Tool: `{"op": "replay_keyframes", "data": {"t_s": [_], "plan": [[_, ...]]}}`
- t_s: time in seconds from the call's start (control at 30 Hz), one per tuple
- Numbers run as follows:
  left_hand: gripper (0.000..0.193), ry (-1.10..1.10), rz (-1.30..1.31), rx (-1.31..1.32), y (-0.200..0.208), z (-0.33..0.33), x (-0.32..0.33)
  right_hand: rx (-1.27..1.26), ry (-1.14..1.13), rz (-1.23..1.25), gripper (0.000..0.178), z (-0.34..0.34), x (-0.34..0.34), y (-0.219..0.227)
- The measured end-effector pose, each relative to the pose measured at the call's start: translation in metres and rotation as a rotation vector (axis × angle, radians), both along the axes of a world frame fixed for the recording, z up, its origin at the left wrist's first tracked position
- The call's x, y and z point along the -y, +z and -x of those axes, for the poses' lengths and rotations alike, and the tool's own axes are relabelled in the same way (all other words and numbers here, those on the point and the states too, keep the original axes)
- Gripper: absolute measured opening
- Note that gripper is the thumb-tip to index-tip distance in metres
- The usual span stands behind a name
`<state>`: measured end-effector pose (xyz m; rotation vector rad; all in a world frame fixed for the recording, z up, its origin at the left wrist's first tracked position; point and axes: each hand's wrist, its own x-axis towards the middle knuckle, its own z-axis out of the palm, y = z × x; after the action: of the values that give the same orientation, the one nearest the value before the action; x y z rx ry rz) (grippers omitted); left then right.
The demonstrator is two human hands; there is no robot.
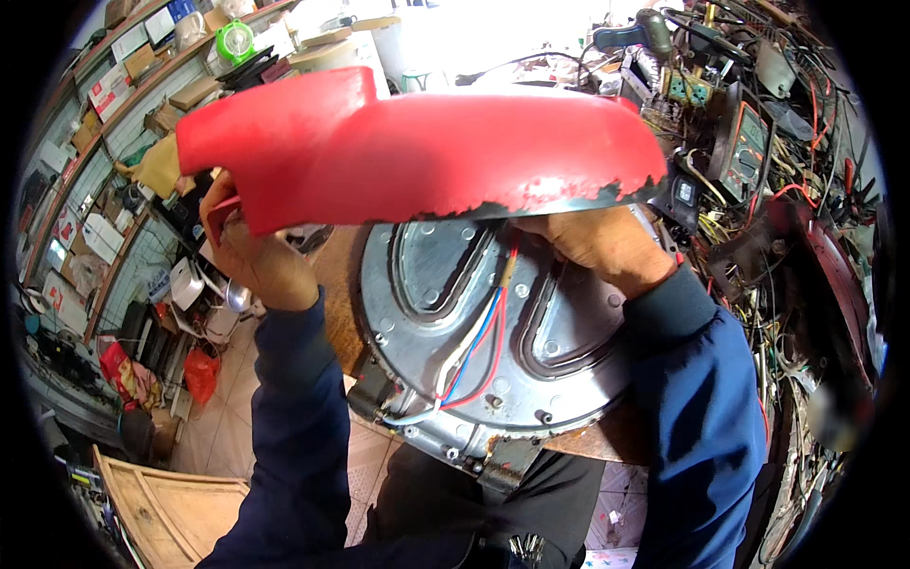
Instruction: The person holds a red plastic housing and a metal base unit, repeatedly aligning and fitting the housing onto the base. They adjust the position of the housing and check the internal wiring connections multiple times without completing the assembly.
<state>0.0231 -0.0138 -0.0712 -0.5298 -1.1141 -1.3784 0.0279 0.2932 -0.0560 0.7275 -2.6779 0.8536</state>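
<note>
A red rounded cover [427, 152] with a scraped, black-edged rim is raised and tilted over a round grey metal plate [569, 394]. My left hand [251, 251] grips the narrower left end of the cover, its fingers curled round the edge. Under the right part of the rim reaches my right hand [607, 245]; the cover hides its fingers. Dark looped channels [555, 346] run across the plate. White, blue and red wires [488, 327] rise from its near edge and pass out of sight below the cover. A hinge-like bracket [512, 462] sits at the plate's near side.
The plate rests on a brown wooden bench [332, 261]. At the right lie tangled cables, a multimeter [749, 137] and a dark blue power tool [621, 38]. Shelves [104, 114] with boxes line the left. A wooden panel [175, 507] stands at lower left, on the tiled floor [223, 408].
</note>
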Motion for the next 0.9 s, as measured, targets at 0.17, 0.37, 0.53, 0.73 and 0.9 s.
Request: {"op": "replay_keyframes", "data": {"t_s": [0.17,0.37,0.53,0.73,0.9], "plan": [[0.052,0.132,0.115,-0.04,0.002,-0.002,-0.001,0.236,-0.034,0.132,0.025,-0.009,0.0,0.007],[0.051,0.117,0.094,-0.001,0.009,-0.006,-0.017,0.455,-0.196,0.29,0.025,-0.024,0.001,0.026],[0.049,0.19,0.153,-0.015,0.006,-0.002,-0.003,0.239,-0.048,0.139,0.027,-0.01,-0.001,0.008],[0.058,0.045,0.007,0.139,0.003,-0.009,-0.009,-0.218,0.156,0.039,0.024,0.004,-0.009,-0.011],[0.073,0.063,0.078,0.148,0.001,-0.012,-0.008,0.023,0.08,0.14,0.021,-0.016,-0.005,0.007]]}}
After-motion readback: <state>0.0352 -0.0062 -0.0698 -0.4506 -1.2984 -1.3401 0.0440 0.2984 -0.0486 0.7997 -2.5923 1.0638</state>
